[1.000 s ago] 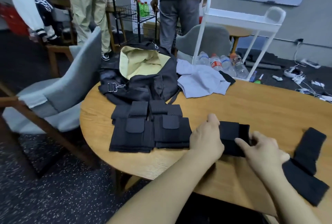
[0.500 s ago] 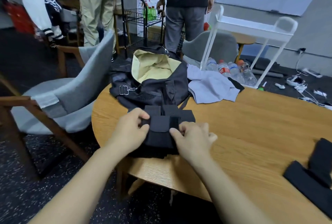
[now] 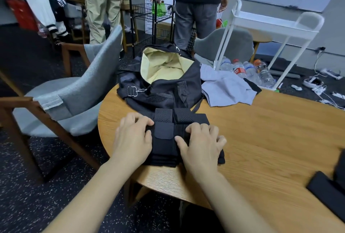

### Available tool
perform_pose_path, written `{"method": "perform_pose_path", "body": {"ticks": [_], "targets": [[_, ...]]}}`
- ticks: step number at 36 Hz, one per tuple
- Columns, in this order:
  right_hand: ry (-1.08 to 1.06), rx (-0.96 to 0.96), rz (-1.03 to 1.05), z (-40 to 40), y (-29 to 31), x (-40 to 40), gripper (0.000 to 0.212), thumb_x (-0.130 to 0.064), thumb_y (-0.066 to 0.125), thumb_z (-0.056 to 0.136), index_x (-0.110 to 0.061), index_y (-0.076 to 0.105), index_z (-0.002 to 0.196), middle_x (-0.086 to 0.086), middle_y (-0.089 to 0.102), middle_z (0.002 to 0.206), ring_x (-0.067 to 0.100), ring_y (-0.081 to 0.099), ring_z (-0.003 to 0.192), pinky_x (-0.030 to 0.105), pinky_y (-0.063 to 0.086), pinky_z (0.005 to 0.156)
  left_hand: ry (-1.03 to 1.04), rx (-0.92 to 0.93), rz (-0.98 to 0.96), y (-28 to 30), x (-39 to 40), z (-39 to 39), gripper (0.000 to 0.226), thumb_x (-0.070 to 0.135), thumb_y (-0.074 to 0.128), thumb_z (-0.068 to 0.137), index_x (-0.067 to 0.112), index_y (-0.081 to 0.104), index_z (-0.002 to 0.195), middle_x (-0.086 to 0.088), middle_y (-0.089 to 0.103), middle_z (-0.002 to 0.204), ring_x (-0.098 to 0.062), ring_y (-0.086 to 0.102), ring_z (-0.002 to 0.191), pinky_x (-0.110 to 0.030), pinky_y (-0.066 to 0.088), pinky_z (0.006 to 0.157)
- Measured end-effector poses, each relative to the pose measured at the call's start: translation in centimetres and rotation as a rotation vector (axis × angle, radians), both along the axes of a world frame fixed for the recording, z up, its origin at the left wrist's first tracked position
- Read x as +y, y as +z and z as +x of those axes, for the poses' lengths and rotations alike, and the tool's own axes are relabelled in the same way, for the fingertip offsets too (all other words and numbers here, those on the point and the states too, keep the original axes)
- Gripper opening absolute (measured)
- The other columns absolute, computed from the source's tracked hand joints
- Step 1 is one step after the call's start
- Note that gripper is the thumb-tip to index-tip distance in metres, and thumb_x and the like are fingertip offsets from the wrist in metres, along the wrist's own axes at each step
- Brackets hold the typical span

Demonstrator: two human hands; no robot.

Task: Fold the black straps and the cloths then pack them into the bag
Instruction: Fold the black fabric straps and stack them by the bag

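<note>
1. Folded black straps [image 3: 168, 139] lie stacked on the wooden counter [image 3: 261, 139], just before the open black bag [image 3: 162, 83].
2. Left hand [image 3: 133, 139] and right hand [image 3: 202, 145] press the stack, fingers spread flat, grasping nothing.
3. Grey cloth [image 3: 225, 88] lies beside the bag.

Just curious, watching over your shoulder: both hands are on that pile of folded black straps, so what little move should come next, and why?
Probably lift the stack of folded straps into the bag. The left hand and right hand rest on its two sides, the bag gapes open just behind, and nothing lies between them.
</note>
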State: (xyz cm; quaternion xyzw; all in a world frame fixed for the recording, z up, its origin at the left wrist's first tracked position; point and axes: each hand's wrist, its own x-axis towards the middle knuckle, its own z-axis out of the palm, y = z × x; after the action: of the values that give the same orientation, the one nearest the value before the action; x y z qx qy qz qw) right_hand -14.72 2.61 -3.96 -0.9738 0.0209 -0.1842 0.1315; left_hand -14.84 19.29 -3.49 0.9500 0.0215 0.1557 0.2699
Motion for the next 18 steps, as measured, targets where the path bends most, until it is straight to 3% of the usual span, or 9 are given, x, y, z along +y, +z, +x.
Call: {"method": "perform_pose_path", "body": {"ticks": [3, 7, 13, 18], "targets": [[0.093, -0.197, -0.052, -0.7, -1.0, -0.1, 0.022, -0.039, 0.069, 0.078, -0.026, 0.064, 0.096, -0.007, 0.062, 0.098, 0.021, 0.042, 0.102, 0.039, 0.022, 0.082, -0.162, -0.193, 0.091, -0.5, -0.3, -0.8, 0.029, 0.016, 0.058, 0.089, 0.026, 0.064, 0.115, 0.008, 0.054, 0.126, -0.015, 0.042, 0.121, -0.032, 0.023, 0.090], [0.226, -0.178, -0.129, -1.6, -2.0, -0.4, 0.032, -0.040, 0.044, 0.085, -0.029, 0.067, 0.105, -0.007, 0.064, 0.119, 0.025, 0.044, 0.116, 0.043, 0.025, 0.086, -0.364, -0.124, 0.227, -1.7, -0.6, -1.6, 0.043, 0.030, 0.037, 0.092, 0.029, 0.061, 0.127, 0.008, 0.053, 0.142, -0.012, 0.043, 0.134, -0.034, 0.019, 0.097], [0.257, -0.123, -0.208, -1.7, -3.1, -0.2, 0.036, -0.038, 0.038, 0.089, -0.027, 0.071, 0.101, -0.006, 0.064, 0.122, 0.027, 0.043, 0.117, 0.046, 0.026, 0.088, -0.358, -0.084, 0.318, -3.2, -0.5, -1.7, 0.045, 0.031, 0.035, 0.092, 0.028, 0.063, 0.127, 0.007, 0.052, 0.144, -0.011, 0.043, 0.135, -0.041, 0.022, 0.097], [0.264, -0.138, -0.250, -1.5, -3.3, -0.2, 0.033, -0.035, 0.037, 0.090, -0.025, 0.068, 0.094, -0.012, 0.064, 0.109, 0.026, 0.042, 0.116, 0.046, 0.025, 0.088, -0.355, -0.103, 0.326, -3.6, -0.6, -1.6, 0.044, 0.031, 0.036, 0.093, 0.027, 0.063, 0.127, 0.007, 0.053, 0.144, -0.010, 0.043, 0.135, -0.041, 0.023, 0.097]]}}
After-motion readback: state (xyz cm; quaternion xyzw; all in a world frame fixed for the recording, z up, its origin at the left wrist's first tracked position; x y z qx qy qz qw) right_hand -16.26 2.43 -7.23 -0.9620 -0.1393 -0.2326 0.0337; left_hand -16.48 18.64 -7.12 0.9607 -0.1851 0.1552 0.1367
